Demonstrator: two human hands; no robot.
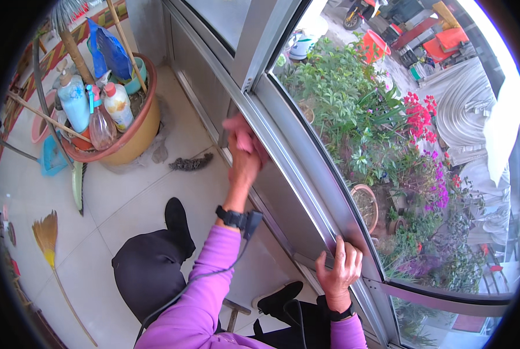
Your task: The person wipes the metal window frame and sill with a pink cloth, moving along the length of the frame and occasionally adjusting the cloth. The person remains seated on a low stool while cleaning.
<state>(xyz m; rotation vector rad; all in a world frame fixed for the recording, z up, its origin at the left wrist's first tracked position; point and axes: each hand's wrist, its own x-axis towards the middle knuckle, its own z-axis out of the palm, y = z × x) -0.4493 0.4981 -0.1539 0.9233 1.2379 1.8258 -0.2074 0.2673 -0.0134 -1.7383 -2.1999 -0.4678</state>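
Note:
My left hand is closed on a pink cloth, pressed against the grey lower panel of the window frame, just below its metal rail. The cloth is slightly blurred, and part of it is bunched against the panel. My right hand rests on the metal window rail lower right, fingers spread, with nothing seen in it. A glass pane beside the rail shows plants outside. Black straps are on both wrists, and a cable runs along the left sleeve.
A large planter at the upper left holds spray bottles, sticks and a blue bag. A dark clump lies on the tiled floor near the panel. A broom lies at the left. Below are my bent legs and a low stool-like frame.

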